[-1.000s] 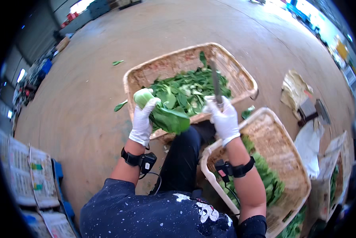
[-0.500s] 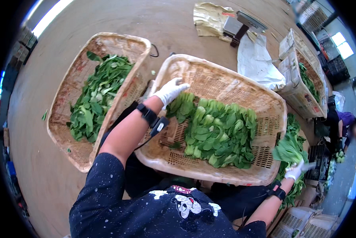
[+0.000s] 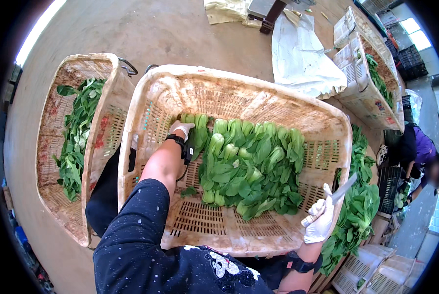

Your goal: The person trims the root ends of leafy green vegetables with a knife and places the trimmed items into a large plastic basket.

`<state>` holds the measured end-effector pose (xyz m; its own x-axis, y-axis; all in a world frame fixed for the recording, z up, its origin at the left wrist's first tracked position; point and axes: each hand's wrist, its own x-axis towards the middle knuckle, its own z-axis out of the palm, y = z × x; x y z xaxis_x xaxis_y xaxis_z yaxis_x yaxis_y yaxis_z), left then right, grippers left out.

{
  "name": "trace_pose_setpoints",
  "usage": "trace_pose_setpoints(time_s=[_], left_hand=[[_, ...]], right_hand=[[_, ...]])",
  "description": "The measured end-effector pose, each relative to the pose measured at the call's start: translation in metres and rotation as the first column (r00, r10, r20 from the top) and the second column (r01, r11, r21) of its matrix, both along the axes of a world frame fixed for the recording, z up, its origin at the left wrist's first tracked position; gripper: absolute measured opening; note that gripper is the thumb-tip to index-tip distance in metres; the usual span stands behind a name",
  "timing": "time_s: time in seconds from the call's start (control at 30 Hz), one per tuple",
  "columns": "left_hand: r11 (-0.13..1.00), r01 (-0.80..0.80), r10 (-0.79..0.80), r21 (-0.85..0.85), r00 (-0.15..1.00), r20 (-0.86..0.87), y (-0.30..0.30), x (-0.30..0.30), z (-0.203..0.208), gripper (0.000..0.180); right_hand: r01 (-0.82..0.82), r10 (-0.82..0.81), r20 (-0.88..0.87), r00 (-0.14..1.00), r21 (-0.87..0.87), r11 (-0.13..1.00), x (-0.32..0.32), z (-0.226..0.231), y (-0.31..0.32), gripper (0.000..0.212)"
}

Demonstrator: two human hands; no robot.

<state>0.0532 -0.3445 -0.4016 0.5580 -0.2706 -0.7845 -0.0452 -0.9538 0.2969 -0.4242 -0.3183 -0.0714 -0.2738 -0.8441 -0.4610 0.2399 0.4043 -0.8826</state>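
Observation:
In a large tan plastic basket (image 3: 258,81) in front of me, rows of green bok choy (image 3: 251,166) lie packed together. My left hand (image 3: 181,128), in a white glove, is closed against the bok choy at the left end of the back row; its fingers are partly hidden. At the basket's right front rim, my right hand (image 3: 320,220), also gloved, grips a knife (image 3: 344,188) with its blade pointing up and to the right. More leafy bok choy (image 3: 359,206) is heaped outside the basket on that side.
A second tan basket (image 3: 102,142) with loose greens (image 3: 80,137) stands at left. White sheeting (image 3: 300,59) and a scale (image 3: 273,14) lie beyond. Another basket (image 3: 361,83) of greens is at far right, near a co-worker in purple (image 3: 422,147). Pale crates (image 3: 376,269) sit at lower right.
My left hand has moved from above the basket's back left down onto the bok choy. The right hand with the knife has come left from the heap to the basket rim. The view has shifted.

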Motion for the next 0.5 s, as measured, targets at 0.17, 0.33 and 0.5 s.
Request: trace_pose_setpoints(time_s=[0.17,0.33,0.5], left_hand=[[0.920,0.261,-0.196,-0.292,0.952,0.235,0.009,-0.034,0.090,0.074],[0.285,-0.246,-0.491,-0.927,0.792,-0.361,0.036,-0.073,0.227,0.062],[0.468,-0.538,-0.545,-0.701,0.450,-0.708,0.130,-0.116,0.362,0.077]], right_hand=[[-0.313,0.305,-0.072,0.950,-0.176,0.933,0.010,0.000,0.016,0.047],[-0.408,0.356,-0.223,0.907,-0.269,0.872,0.024,0.002,0.033,0.036],[-0.582,0.580,-0.152,0.800,-0.432,0.689,0.045,0.019,0.062,0.042]])
